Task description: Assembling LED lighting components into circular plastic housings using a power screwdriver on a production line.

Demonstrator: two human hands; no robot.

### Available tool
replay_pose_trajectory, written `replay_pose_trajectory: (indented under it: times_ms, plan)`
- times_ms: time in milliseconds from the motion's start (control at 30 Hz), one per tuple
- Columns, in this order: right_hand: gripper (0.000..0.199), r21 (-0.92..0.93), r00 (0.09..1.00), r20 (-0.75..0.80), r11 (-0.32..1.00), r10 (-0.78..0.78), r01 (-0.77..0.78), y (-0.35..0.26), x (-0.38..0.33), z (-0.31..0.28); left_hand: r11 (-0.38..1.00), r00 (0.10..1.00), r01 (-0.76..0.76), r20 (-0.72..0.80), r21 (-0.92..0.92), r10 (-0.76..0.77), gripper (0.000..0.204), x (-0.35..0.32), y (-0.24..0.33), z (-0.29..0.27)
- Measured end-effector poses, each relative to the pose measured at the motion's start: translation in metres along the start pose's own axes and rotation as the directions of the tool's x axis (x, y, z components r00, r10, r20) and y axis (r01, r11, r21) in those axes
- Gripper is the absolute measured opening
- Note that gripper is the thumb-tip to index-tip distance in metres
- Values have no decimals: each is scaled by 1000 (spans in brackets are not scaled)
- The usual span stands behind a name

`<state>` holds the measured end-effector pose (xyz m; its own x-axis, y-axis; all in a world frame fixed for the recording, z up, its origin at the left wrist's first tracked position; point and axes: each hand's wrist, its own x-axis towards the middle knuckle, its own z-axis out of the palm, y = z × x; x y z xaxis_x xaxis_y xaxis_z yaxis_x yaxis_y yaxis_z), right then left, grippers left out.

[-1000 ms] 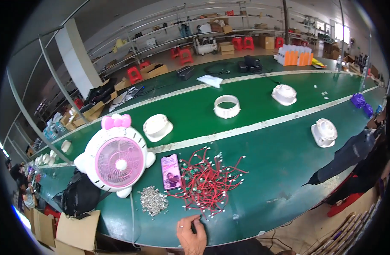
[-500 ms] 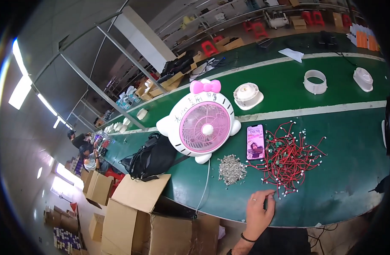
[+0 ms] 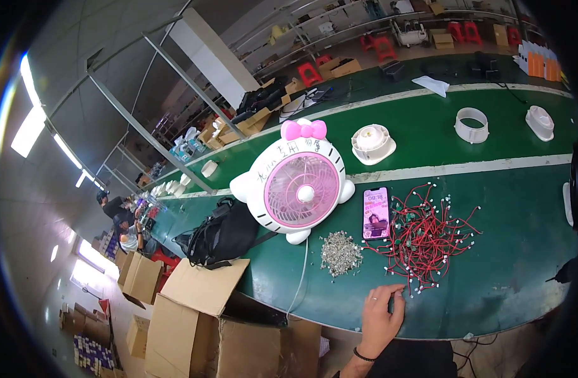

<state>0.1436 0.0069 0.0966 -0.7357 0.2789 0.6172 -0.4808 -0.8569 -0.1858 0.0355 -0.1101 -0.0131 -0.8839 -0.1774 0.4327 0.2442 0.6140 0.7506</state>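
My left hand comes in from the lower edge, a ring on one finger and a dark bracelet at the wrist. It rests at the table's near edge, its fingers bent and the thumb and index tips close together. Anything between the tips is too small to make out. Just beyond them lies a tangled pile of red wires with white connectors and small green boards. A phone with a lit pink screen lies against the pile's left side. Left of that is a heap of small silvery metal parts. My right hand is out of view.
A pink-and-white cat-shaped fan stands left, its cord crossing the table edge. Beside it is a black backpack. White plastic housings and a white ring sit on the green belt. Open cardboard boxes stand lower left; people work farther off.
The view has shifted slightly, so the table things sit a little differently in the picture. My left hand keeps its pose beside the red wires.
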Motion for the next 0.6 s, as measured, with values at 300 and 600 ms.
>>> replay_pose_trajectory:
  times_ms: [300,600]
  plan:
    - [14,-24,1000,-11,1000,1,-1,2,-1,3,999,999,51,11,-4,-51,15,1,1,1]
    - [12,-112,965,-247,992,-83,57,6,-10,27,1000,1000,17,-1,19,-17,16,2,3,-1]
